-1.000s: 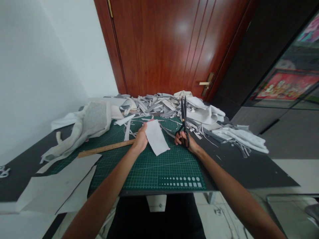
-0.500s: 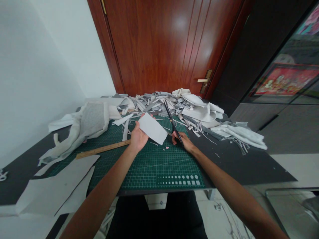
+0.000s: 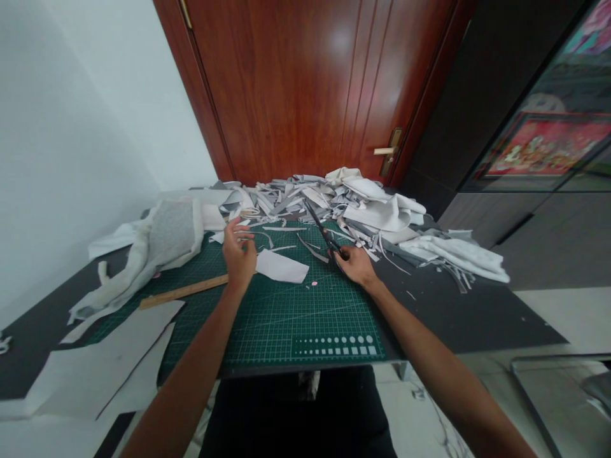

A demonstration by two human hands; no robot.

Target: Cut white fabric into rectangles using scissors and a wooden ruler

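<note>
Scissors (image 3: 319, 228) clenched in right grip (image 3: 356, 266) over cutting mat (image 3: 286, 324); left grip (image 3: 238, 257) released, open, just beside white fabric piece (image 3: 281, 266) on mat; many cut strips (image 3: 305, 198) heaped beyond mat.

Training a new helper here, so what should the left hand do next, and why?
Probably the left hand should pick up the white fabric piece on the green cutting mat: that hand is open and empty just beside it, while the right hand grips the black scissors.
</note>
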